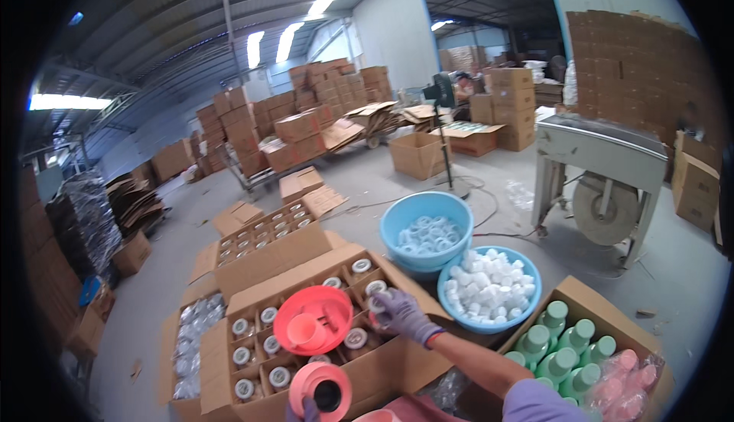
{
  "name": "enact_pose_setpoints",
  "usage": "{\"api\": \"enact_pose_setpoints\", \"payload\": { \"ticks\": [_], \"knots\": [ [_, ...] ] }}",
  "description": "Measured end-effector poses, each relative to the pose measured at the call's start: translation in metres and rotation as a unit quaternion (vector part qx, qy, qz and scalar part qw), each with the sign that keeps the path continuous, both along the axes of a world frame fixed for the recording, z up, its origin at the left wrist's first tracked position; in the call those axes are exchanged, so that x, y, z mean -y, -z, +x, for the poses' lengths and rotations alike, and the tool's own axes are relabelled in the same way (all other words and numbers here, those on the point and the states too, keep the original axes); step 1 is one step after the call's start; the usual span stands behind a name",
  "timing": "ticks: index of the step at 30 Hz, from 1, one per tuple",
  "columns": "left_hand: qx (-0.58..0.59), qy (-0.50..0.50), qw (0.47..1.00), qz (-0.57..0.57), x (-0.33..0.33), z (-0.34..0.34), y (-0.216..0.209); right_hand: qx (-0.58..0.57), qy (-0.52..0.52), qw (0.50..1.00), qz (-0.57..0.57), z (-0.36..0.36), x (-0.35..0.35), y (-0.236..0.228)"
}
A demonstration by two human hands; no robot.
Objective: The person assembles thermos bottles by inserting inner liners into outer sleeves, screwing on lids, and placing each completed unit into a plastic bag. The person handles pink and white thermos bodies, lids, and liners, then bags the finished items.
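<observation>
My right hand, in a purple glove, is closed round a white-topped bottle at the right side of an open, divided carton. Several other bottles with white ring-shaped tops stand upright in its compartments. My left hand, also gloved, shows only in part at the lower edge. Its fingers close on a coral-pink container with a wide rim and a round dark opening. Between the hands, a coral-red bowl rests over the carton, with a smaller pink cup and small red pieces inside.
Right of the carton stand a blue tub of translucent rings and a blue basin of white caps. A box of green and pink bottles is at lower right. Further off are a metal machine, a fan and stacked cartons.
</observation>
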State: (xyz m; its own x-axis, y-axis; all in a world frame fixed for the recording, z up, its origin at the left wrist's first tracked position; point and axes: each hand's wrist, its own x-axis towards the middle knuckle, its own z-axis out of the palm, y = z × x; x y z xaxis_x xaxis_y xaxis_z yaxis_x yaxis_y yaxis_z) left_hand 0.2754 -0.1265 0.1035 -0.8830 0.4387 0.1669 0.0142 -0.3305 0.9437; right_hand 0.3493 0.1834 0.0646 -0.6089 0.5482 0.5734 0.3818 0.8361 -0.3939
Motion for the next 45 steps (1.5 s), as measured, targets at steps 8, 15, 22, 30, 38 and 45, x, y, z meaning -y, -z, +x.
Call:
{"api": "enact_pose_setpoints", "payload": {
  "ticks": [8, 15, 22, 30, 38, 45],
  "knots": [
    [-0.055, 0.095, 0.992, 0.069, 0.004, -0.030, 0.018, -0.078, -0.011, 0.996, 0.049, -0.002, 0.008, -0.030],
    [-0.068, 0.339, 0.935, 0.075, -0.051, -0.041, 0.003, -0.147, -0.255, 0.933, 0.207, 0.020, 0.121, -0.142],
    [-0.064, 0.242, 0.964, 0.094, -0.044, -0.049, 0.035, -0.089, -0.322, 0.921, 0.201, 0.029, 0.163, -0.098],
    [-0.229, 0.166, 0.959, -0.027, -0.029, -0.057, 0.057, -0.107, -0.335, 0.925, 0.147, 0.022, 0.159, -0.078],
    [0.055, 0.210, 0.967, 0.131, -0.035, -0.068, 0.061, 0.018, -0.339, 0.852, 0.398, 0.020, 0.166, -0.094],
    [-0.507, -0.045, 0.818, -0.266, -0.005, -0.071, 0.074, -0.142, -0.376, 0.916, 0.022, 0.025, 0.145, -0.089]
  ]
}}
